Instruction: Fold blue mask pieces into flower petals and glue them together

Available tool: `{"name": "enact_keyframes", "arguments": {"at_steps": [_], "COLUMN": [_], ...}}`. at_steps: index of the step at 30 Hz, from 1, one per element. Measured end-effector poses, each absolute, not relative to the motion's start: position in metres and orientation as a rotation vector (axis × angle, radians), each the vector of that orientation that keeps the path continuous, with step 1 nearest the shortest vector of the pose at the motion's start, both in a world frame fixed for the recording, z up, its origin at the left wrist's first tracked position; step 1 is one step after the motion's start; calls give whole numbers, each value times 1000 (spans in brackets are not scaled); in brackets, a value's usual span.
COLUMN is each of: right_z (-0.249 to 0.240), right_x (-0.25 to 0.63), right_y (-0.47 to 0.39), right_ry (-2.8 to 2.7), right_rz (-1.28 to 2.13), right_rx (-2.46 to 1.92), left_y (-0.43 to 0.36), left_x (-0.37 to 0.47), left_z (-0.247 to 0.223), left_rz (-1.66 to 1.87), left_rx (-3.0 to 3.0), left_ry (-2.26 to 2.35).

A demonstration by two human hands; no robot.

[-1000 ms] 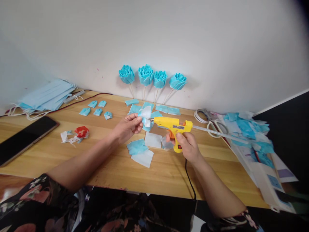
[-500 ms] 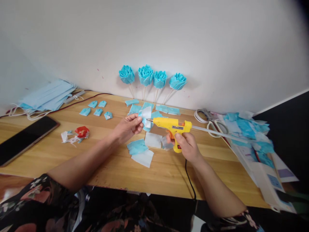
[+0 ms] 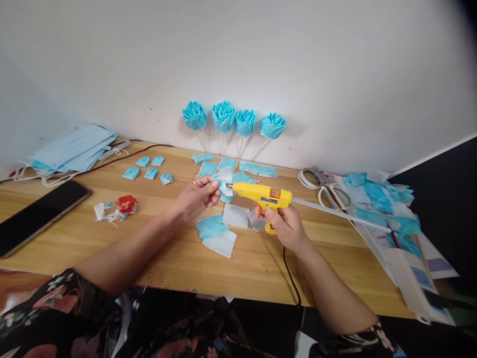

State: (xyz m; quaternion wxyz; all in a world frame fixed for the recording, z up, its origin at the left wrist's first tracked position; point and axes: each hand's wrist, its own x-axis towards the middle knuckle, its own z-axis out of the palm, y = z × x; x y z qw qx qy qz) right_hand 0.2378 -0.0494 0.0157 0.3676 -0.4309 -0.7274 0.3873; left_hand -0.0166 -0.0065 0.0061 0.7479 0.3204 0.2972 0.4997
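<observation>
My left hand point(image 3: 201, 195) pinches a small blue-and-white fabric piece point(image 3: 224, 175) between thumb and fingers above the table. My right hand point(image 3: 285, 223) is wrapped round the handle of a yellow hot glue gun point(image 3: 263, 194). Its metal nozzle is at the fabric piece; I cannot tell whether it touches. A long clear glue stick point(image 3: 335, 213) runs out of the gun's back. Under and around my hands lie cut fabric pieces, among them a blue one point(image 3: 211, 226) and a white one point(image 3: 236, 215).
Several blue fabric flowers point(image 3: 223, 117) on sticks lean against the wall. Folded blue petals point(image 3: 150, 173), red and white scraps point(image 3: 126, 204), a phone point(image 3: 40, 214) and face masks point(image 3: 74, 149) lie left. At right are scissors point(image 3: 331, 196), tape point(image 3: 308, 179) and blue scraps point(image 3: 376, 194).
The glue gun has tilted slightly, its back end dropping and shifting a little left with my right hand. My left hand keeps hold of the fabric piece, whose upper edge has folded slightly.
</observation>
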Motion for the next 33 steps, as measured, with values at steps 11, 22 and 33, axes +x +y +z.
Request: {"name": "enact_keyframes", "arguments": {"at_steps": [11,22,33], "right_z": [26,18,7], "right_x": [237,249,359], "right_y": [-47,-17,-41], "right_ry": [-1753,-1102,-1029], "right_rz": [1027,1308,1130], "right_rx": [-1098,-1090,-1675], "left_y": [-7,-10,-13], "left_x": [-18,-15,-15], "left_z": [10,14,15], "left_rz": [1122,1110,1072], "left_rx": [630,555,621], "left_ry": [621,651,604]}}
